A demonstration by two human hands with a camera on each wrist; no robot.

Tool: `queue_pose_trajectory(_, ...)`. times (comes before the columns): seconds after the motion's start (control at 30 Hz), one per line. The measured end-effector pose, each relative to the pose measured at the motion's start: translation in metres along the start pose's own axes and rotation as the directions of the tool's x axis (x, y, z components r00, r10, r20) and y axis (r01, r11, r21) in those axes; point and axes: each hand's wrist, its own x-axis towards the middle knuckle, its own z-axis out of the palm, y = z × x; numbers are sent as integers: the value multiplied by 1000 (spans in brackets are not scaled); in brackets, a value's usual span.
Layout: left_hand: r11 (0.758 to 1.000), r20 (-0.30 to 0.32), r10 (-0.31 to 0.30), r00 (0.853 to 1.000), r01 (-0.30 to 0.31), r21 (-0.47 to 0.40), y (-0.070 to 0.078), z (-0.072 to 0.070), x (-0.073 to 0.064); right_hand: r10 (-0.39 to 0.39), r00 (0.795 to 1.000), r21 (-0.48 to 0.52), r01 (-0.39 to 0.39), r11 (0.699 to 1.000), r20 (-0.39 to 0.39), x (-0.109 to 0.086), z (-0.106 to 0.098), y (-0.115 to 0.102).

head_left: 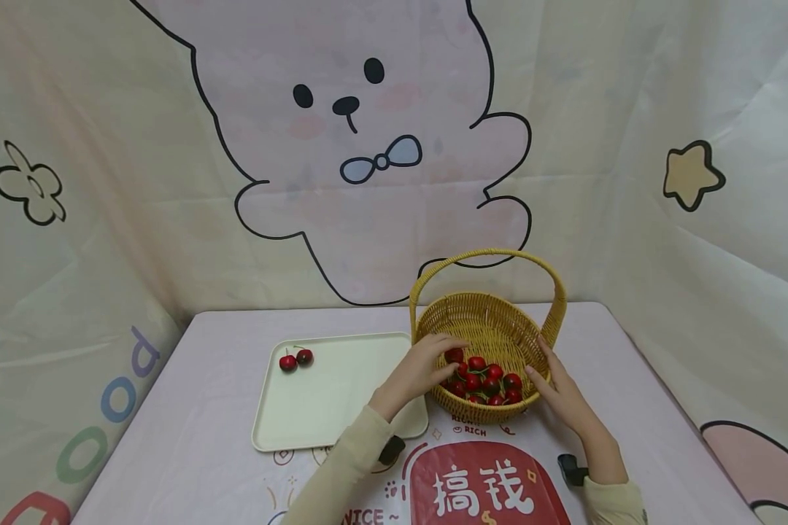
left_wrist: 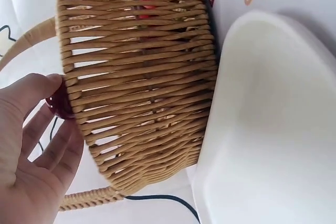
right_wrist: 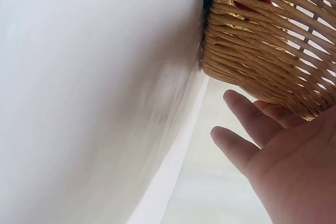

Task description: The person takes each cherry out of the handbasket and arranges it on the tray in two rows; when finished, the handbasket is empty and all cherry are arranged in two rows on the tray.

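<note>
My left hand (head_left: 427, 362) is at the left rim of a yellow-brown wicker basket (head_left: 486, 414). Between its thumb and fingers it pinches a dark red cherry (left_wrist: 61, 103), just over the rim. Inside the basket lie several red cherries (head_left: 492, 385) with green stems, bunched toward the near side. My right hand (head_left: 568, 397) holds the right rim, thumb on the inner side and fingers outside. In the right wrist view two fingers (right_wrist: 252, 116) stretch out below the woven wall, and the thumb is hidden.
Left of the basket lies a cream tray (head_left: 328, 408) with two cherries (head_left: 296, 359) near its far left corner. The basket's tall handle (head_left: 486, 253) arches above it. A printed cloth (head_left: 210, 437) covers the table, and a curtain with a bear drawing hangs behind.
</note>
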Motion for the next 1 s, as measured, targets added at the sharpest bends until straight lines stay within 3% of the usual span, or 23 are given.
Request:
queue_pose_trajectory(0.33, 999, -89, 6, 996, -9, -35, 10, -17, -16, -3, 1000, -9, 3, 1000, -1, 2, -1, 2)
queue_pose_trajectory(0.67, 1000, -76, -11, 997, 9, -22, 14, -25, -31, 5, 1000, -8, -5, 1000, -2, -1, -1, 1)
queue_pose_trajectory(1.0, 999, -78, -24, 997, 22, -26, 6, -36, -46, -7, 1000, -10, 7, 1000, -3, 0, 0, 2)
